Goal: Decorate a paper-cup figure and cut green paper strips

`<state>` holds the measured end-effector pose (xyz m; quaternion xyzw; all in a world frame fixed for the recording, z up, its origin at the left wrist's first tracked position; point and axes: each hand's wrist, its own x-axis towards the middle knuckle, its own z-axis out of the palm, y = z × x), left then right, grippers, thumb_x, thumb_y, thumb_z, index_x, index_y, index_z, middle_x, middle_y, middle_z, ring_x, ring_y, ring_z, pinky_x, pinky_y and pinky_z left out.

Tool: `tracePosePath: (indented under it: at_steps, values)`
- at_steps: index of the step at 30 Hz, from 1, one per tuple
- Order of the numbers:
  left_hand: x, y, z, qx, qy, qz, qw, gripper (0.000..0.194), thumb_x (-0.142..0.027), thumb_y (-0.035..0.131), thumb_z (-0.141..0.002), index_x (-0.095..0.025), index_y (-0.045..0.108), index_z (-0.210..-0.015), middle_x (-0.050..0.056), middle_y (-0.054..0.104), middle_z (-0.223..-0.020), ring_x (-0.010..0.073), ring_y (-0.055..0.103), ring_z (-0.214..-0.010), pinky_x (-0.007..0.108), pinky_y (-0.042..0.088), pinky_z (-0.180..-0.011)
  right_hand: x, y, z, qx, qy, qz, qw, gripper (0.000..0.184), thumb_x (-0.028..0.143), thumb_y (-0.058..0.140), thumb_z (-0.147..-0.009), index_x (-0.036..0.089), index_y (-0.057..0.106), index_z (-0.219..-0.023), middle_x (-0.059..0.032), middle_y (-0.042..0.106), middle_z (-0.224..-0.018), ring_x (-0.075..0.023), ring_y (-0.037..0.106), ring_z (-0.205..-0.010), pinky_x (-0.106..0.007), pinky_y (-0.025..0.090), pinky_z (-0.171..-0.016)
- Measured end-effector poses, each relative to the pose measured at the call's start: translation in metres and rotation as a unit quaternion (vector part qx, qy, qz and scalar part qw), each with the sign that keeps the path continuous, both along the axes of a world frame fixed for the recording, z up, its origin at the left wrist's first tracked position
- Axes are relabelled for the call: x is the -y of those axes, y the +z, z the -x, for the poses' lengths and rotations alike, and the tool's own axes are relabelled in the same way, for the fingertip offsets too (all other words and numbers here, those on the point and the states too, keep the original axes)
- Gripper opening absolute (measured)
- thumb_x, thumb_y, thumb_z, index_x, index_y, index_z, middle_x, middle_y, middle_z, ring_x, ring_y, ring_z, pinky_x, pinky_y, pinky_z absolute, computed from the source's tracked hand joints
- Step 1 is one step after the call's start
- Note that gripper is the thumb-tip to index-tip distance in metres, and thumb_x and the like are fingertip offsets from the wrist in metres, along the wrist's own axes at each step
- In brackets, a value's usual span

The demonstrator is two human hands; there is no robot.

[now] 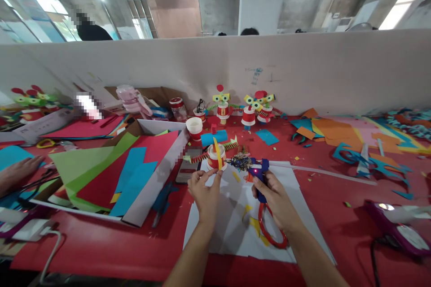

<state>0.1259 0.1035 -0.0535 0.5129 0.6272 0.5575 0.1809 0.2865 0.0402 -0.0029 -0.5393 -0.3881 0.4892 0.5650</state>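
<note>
My left hand (204, 193) pinches a yellow paper strip (218, 152) that stands up against a small red-and-white paper-cup figure (214, 158) on the white sheet (232, 228). My right hand (274, 197) is closed round the handle of a blue glue gun (257, 171), whose small light glows and whose nozzle points left toward the cup. Folded paper arms stick out from both sides of the cup. Red-handled scissors (269, 233) lie on the sheet under my right wrist.
Coloured card sheets (111, 172) fill an open box on the left. Finished cup figures (247, 112) stand by the white partition (215, 67). Paper scraps (353, 139) cover the right. Another person's hand (16, 172) rests at far left. A purple device (400, 228) lies at right.
</note>
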Motion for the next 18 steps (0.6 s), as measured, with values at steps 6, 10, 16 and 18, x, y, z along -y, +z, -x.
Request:
tracePosePath:
  at_steps: [6, 10, 16, 18]
  values:
    - [0.001, 0.004, 0.0, 0.016, -0.016, 0.004, 1.0, 0.007, -0.034, 0.071, -0.071, -0.028, 0.075, -0.072, 0.003, 0.051, -0.085, 0.0266, 0.048, -0.093, 0.044, 0.034, -0.091, 0.0, -0.002, 0.002, 0.009, 0.004, 0.003, 1.0, 0.027, 0.047, 0.064, -0.082, 0.023, 0.054, -0.087, 0.0049, 0.051, -0.065, -0.0139, 0.046, -0.062, -0.028, 0.036, -0.061]
    - [0.007, 0.01, 0.0, 0.076, -0.048, 0.012, 0.996, 0.011, -0.037, 0.069, -0.074, -0.027, 0.074, -0.076, 0.003, 0.052, -0.089, 0.0253, 0.048, -0.099, 0.04, 0.035, -0.093, 0.0, 0.0, 0.003, 0.008, 0.002, -0.003, 1.0, 0.026, 0.046, 0.065, -0.081, 0.023, 0.054, -0.087, 0.0049, 0.05, -0.066, -0.0141, 0.047, -0.063, -0.028, 0.036, -0.062]
    - [0.009, 0.009, -0.003, 0.261, -0.082, 0.009, 0.962, 0.012, -0.033, 0.071, -0.07, -0.022, 0.07, -0.073, 0.002, 0.052, -0.097, 0.0198, 0.05, -0.099, 0.031, 0.039, -0.085, 0.002, -0.005, 0.006, 0.039, -0.005, 0.001, 0.999, 0.023, 0.044, 0.061, -0.083, 0.023, 0.055, -0.089, 0.0046, 0.05, -0.066, -0.0144, 0.045, -0.062, -0.028, 0.037, -0.062]
    - [0.008, 0.009, -0.003, 0.285, -0.09, -0.001, 0.954, 0.012, -0.032, 0.072, -0.068, -0.021, 0.068, -0.069, 0.002, 0.052, -0.095, 0.0193, 0.051, -0.099, 0.031, 0.04, -0.084, 0.002, -0.01, 0.007, 0.051, -0.014, 0.0, 0.999, 0.024, 0.043, 0.06, -0.083, 0.024, 0.056, -0.096, 0.0039, 0.052, -0.07, -0.0147, 0.046, -0.063, -0.029, 0.039, -0.062]
